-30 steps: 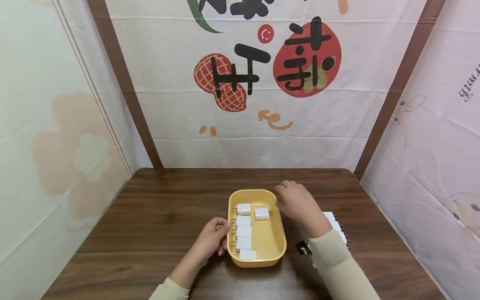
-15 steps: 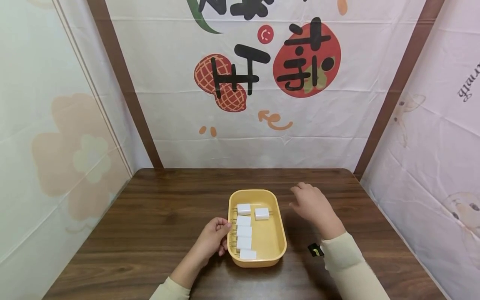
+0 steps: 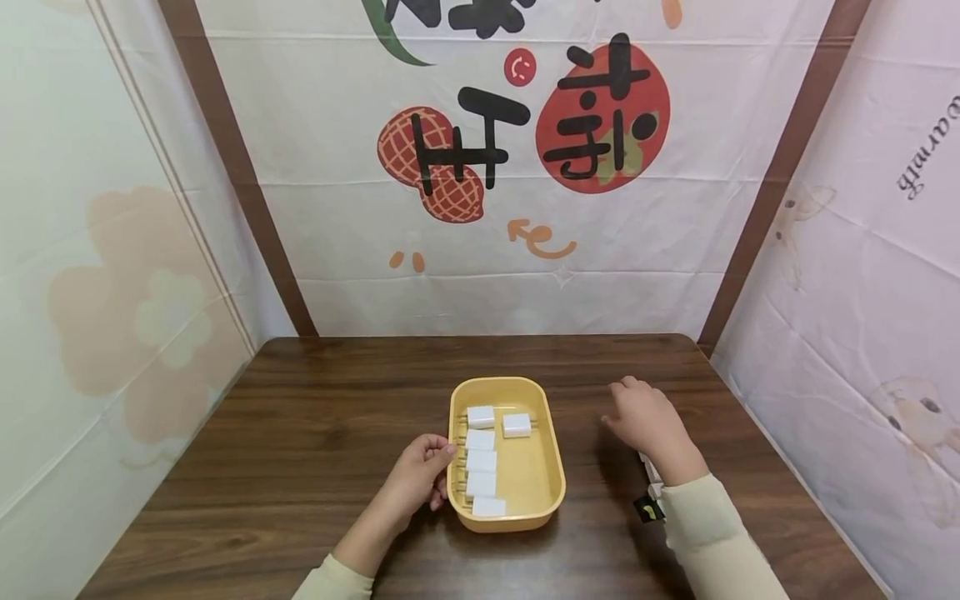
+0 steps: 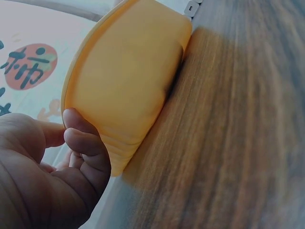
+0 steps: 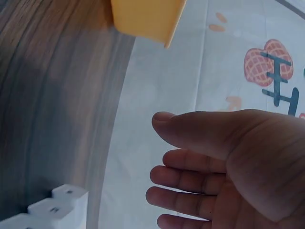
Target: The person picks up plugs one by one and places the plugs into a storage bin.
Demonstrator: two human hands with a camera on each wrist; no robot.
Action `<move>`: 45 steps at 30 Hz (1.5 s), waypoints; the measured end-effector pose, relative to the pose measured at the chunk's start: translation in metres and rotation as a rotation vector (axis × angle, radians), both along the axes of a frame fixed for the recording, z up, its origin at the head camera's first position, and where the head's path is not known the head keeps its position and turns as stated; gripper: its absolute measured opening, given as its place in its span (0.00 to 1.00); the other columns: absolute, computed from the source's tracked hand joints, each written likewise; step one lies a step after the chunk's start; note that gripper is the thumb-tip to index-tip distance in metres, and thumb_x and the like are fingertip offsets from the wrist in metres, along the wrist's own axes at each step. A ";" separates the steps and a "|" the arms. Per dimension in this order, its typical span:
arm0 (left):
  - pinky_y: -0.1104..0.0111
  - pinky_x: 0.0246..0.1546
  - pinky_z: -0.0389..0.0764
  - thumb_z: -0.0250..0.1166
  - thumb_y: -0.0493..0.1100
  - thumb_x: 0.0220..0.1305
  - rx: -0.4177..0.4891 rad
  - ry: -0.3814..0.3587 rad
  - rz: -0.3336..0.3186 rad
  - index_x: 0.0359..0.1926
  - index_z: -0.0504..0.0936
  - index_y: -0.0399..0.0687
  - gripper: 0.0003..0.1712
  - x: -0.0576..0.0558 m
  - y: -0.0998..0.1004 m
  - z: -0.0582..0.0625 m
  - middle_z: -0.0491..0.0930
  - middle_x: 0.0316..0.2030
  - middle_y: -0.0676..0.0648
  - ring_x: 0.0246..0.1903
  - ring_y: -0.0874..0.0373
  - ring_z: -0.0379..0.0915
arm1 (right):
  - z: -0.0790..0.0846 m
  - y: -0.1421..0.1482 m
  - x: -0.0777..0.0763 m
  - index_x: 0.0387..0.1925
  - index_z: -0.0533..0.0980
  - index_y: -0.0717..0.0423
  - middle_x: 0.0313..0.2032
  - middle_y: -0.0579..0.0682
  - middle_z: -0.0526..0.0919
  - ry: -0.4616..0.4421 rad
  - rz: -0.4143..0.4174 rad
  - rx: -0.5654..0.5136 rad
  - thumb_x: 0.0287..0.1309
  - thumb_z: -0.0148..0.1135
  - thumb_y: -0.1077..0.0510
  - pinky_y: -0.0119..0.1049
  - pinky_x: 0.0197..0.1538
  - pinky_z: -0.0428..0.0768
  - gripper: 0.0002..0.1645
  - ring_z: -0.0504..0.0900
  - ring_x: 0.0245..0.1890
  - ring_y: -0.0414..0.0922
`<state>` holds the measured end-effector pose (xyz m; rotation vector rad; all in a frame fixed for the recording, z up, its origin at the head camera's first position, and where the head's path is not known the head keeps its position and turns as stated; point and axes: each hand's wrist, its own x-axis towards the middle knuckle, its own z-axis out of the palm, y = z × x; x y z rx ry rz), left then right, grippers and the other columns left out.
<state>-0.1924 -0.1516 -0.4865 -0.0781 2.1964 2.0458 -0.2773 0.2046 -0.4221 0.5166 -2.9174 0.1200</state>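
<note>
A yellow plastic tray (image 3: 531, 483) stands on the table, its long side facing my left hand (image 3: 412, 479). That hand pinches the tray's rim between thumb and fingers, as the left wrist view shows at the tray's outer wall (image 4: 128, 62). Inside, several white plug chargers (image 3: 481, 462) form a column along the left wall, prongs pointing left. One more charger (image 3: 516, 426) lies at the upper right, prongs to the right. My right hand (image 3: 651, 425) hovers right of the tray, fingers relaxed and holding nothing. Below it, more white chargers (image 5: 55, 208) are partly hidden by the forearm.
The dark wooden table (image 3: 315, 433) has its back edge against a printed cloth wall (image 3: 345, 300). Cloth walls also rise at left and right. A small black piece with a yellow mark (image 3: 649, 508) shows beside the right sleeve (image 3: 701, 512).
My right hand has moved right, away from the tray's rim, toward the chargers on the table. My left hand stays on the rim, and the chargers in the tray keep their places.
</note>
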 end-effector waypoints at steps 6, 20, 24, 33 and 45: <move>0.72 0.13 0.70 0.57 0.44 0.78 -0.007 -0.003 0.008 0.52 0.69 0.36 0.14 -0.001 -0.001 0.000 0.73 0.23 0.46 0.15 0.60 0.67 | -0.007 0.015 -0.001 0.57 0.77 0.69 0.53 0.68 0.80 -0.037 -0.034 -0.025 0.58 0.74 0.51 0.60 0.53 0.81 0.33 0.81 0.51 0.64; 0.72 0.13 0.70 0.57 0.43 0.78 -0.007 -0.008 0.014 0.52 0.69 0.36 0.14 -0.001 -0.002 0.001 0.73 0.23 0.46 0.16 0.59 0.67 | -0.020 0.032 -0.003 0.51 0.79 0.69 0.48 0.66 0.80 -0.149 -0.121 -0.055 0.53 0.77 0.49 0.61 0.46 0.82 0.33 0.82 0.45 0.65; 0.72 0.13 0.69 0.57 0.43 0.78 -0.006 -0.010 0.016 0.52 0.69 0.36 0.14 -0.001 -0.002 0.002 0.73 0.24 0.45 0.16 0.59 0.67 | -0.022 0.032 -0.002 0.49 0.79 0.69 0.46 0.65 0.80 -0.152 -0.123 -0.057 0.51 0.78 0.50 0.60 0.45 0.82 0.31 0.83 0.43 0.64; 0.71 0.12 0.69 0.58 0.45 0.77 -0.008 -0.012 0.017 0.53 0.70 0.36 0.16 -0.002 -0.001 0.004 0.73 0.24 0.46 0.16 0.58 0.67 | -0.028 0.030 0.000 0.48 0.79 0.69 0.42 0.63 0.80 -0.122 -0.141 -0.045 0.50 0.79 0.54 0.59 0.43 0.83 0.29 0.83 0.40 0.62; 0.70 0.12 0.69 0.58 0.46 0.77 -0.014 -0.014 0.018 0.53 0.70 0.37 0.16 -0.003 0.002 -0.003 0.74 0.25 0.45 0.16 0.58 0.67 | -0.039 0.033 -0.001 0.47 0.78 0.72 0.42 0.65 0.79 -0.121 -0.185 -0.113 0.52 0.74 0.61 0.57 0.37 0.83 0.24 0.82 0.37 0.61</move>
